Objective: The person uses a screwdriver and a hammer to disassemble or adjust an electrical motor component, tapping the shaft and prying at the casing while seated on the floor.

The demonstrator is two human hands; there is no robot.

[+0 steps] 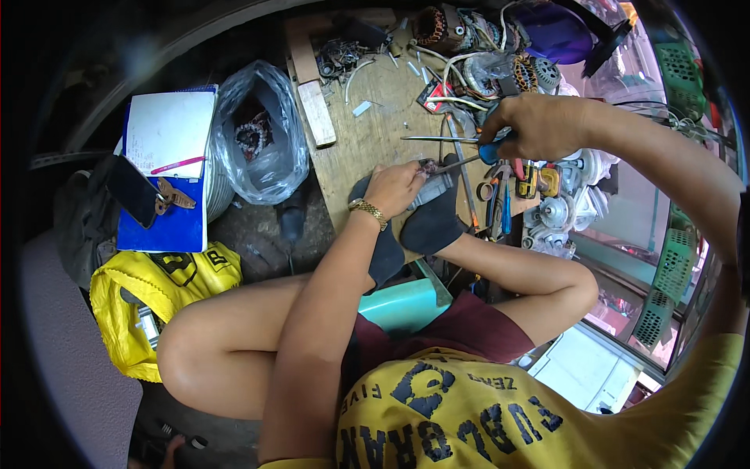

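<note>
Head view: right hand [543, 125] grips blue-handled tool [489, 152]; left hand [393, 188] holds half-hidden grey part [432, 190], seemingly metal.

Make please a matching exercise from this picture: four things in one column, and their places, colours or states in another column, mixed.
Column one
1. Right hand
2. Pink pen
3. Left hand
4. Sack

Column two
A. at a grey metal part
B. yellow, in the lower left
C. closed around a blue-handled tool
D. lying on a white page

Right pairs: 1-C, 2-D, 3-A, 4-B
</note>
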